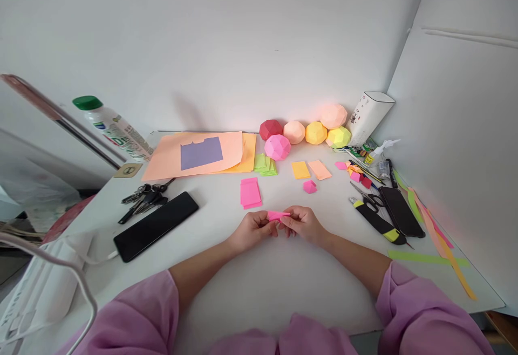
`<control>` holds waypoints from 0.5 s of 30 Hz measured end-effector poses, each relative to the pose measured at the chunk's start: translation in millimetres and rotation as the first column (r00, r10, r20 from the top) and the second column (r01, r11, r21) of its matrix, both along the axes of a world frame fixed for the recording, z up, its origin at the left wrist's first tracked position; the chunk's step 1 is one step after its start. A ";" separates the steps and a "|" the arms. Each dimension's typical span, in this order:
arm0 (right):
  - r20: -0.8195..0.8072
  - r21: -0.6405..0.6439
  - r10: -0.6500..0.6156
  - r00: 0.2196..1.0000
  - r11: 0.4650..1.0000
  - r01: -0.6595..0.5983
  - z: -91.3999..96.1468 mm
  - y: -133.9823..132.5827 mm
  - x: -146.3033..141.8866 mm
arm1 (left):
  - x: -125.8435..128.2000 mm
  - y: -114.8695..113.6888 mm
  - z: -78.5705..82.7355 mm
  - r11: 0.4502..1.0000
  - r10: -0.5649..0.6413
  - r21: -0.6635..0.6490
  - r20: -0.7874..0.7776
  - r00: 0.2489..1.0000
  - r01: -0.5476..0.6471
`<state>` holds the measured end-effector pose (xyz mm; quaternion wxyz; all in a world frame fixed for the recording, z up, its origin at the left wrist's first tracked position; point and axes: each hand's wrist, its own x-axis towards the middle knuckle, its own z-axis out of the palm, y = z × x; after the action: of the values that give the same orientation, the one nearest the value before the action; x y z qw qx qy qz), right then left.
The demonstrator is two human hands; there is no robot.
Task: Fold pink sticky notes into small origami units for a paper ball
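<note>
Between my two hands, over the middle of the white table, is a small folded piece of pink paper. My left hand pinches its left end, and my right hand grips the right end with thumb and fingers. Fingers cover parts of the paper. Just beyond my hands lies a stack of pink paper rectangles. A small folded pink paper piece sits to the right of that stack. Farther back are green paper slips, an orange slip and a peach slip.
Several faceted paper balls rest against the wall. On the right are scissors, a utility knife, a black case and paper strips. Leftward lie a phone, keys, large paper sheets and a bottle.
</note>
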<state>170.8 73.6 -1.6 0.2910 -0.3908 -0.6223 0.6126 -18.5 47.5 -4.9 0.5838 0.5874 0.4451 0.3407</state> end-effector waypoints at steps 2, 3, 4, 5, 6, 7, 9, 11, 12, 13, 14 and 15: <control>0.001 0.003 0.000 1.000 1.000 0.000 1.5 -0.2 -0.3 | -0.1 -0.4 0.7 1.000 -0.008 -0.005 0.015 1.000 0.008; 0.002 0.003 0.001 1.000 1.000 -0.001 2.1 -0.3 -0.5 | -0.1 -0.5 1.0 1.000 -0.010 -0.007 0.017 1.000 0.010; 0.004 0.003 0.003 1.000 1.000 -0.003 2.7 -0.4 -0.6 | -0.1 -0.5 1.2 1.000 -0.011 -0.008 0.017 1.000 0.011; 0.006 0.003 0.005 1.000 1.000 -0.005 3.1 -0.4 -0.6 | -0.1 -0.2 1.5 1.000 -0.013 -0.009 0.016 1.000 0.013; 0.007 0.002 0.006 1.000 1.000 -0.006 3.3 -0.4 -0.5 | -0.2 0.3 1.7 1.000 -0.018 -0.011 0.018 1.000 0.018; 0.008 0.000 0.007 1.000 1.000 -0.007 3.3 -0.3 -0.4 | -0.4 1.0 2.0 1.000 -0.025 -0.015 0.027 0.999 0.026; 0.000 -0.003 0.008 1.000 1.000 -0.008 2.8 0.2 -0.1 | -1.2 3.1 2.7 0.998 -0.043 -0.033 0.060 0.997 0.045; -0.012 -0.003 0.011 1.000 1.000 -0.011 2.1 0.8 0.4 | -2.5 5.4 3.4 0.997 -0.047 -0.052 0.092 0.995 0.052; -0.012 -0.003 0.015 1.000 1.000 -0.015 1.8 1.1 0.5 | -3.2 6.4 3.6 0.997 -0.041 -0.059 0.103 0.994 0.048; -0.009 -0.003 0.022 1.000 1.000 -0.022 1.6 1.3 0.7 | -3.8 7.2 3.8 0.997 -0.033 -0.066 0.109 0.993 0.040; -0.002 -0.004 0.028 1.000 1.000 -0.028 1.5 1.4 0.7 | -4.2 7.8 3.8 0.997 -0.026 -0.070 0.115 0.993 0.034; 0.007 -0.006 0.034 0.999 0.999 -0.034 1.5 1.5 0.7 | -4.5 8.2 3.7 0.997 -0.023 -0.073 0.122 0.992 0.032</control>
<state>171.4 75.1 -0.1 0.2772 -0.3832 -0.6279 0.6181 -23.0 55.7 -1.2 0.6358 0.5496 0.4132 0.3505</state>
